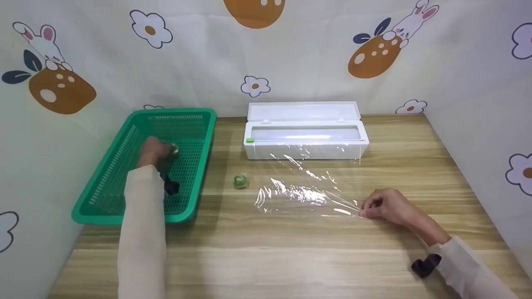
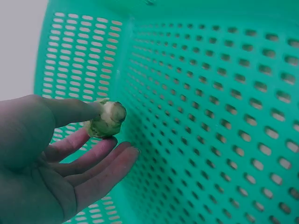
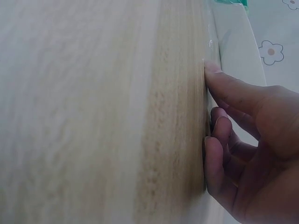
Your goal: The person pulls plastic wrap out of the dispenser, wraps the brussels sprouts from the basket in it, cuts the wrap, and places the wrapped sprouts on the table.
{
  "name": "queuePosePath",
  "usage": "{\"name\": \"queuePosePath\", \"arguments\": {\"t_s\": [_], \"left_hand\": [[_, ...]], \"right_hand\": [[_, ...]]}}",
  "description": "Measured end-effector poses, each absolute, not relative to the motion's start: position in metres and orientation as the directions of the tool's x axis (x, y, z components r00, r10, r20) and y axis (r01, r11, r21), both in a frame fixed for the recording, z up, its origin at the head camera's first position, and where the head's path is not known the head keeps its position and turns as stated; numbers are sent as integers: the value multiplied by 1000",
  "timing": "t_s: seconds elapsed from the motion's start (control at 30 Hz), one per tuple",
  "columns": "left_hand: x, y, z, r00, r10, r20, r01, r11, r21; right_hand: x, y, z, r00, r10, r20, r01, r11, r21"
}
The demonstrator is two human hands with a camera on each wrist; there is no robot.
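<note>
My left hand [image 1: 154, 150] is down inside the green plastic basket [image 1: 204, 166]. In the left wrist view, thumb and fingers pinch a Brussels sprout [image 2: 106, 122], its pale cut stem facing outward. My right hand [image 1: 390, 205] pinches the near right corner of a clear sheet of cling film [image 1: 307, 193] at the table surface. That sheet stretches back to the white cling film dispenser box [image 1: 307, 151], whose lid [image 1: 303, 111] stands raised. A small green sprout [image 1: 240, 181], apparently wrapped in film, lies left of the sheet. The film is hard to make out beside the fingers [image 3: 233, 91] in the right wrist view.
A green slider [image 1: 249, 140] sits at the left end of the dispenser's front edge. The wooden table [image 1: 266, 265] is bounded behind and at both sides by a patterned cloth [image 1: 199, 62]. The basket's raised rim surrounds my left hand.
</note>
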State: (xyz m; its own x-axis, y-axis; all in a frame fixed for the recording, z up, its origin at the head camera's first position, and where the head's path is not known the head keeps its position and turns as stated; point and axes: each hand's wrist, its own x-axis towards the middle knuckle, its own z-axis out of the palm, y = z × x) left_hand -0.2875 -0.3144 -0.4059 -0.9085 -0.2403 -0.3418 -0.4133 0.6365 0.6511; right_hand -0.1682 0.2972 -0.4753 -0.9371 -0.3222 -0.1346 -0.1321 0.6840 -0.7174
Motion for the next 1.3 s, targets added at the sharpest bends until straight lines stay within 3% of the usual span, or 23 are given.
{"name": "queuePosePath", "arguments": {"t_s": [0.3,0.6,1.03,1.3], "left_hand": [[-282,-307,-374,-963,-138,-231,-259,708,657],[-273,-283,-345,-978,-131,-160,-206,684,700],[-259,-205,-315,-994,-87,-60,-101,615,782],[-245,-155,-313,-998,-54,-27,-55,629,776]], "right_hand": [[-170,298,-474,-938,-318,-137,-134,699,-703],[-170,297,-474,-936,-318,-150,-128,704,-698],[-171,297,-472,-935,-329,-129,-149,698,-701],[-170,296,-474,-936,-317,-151,-128,708,-695]]}}
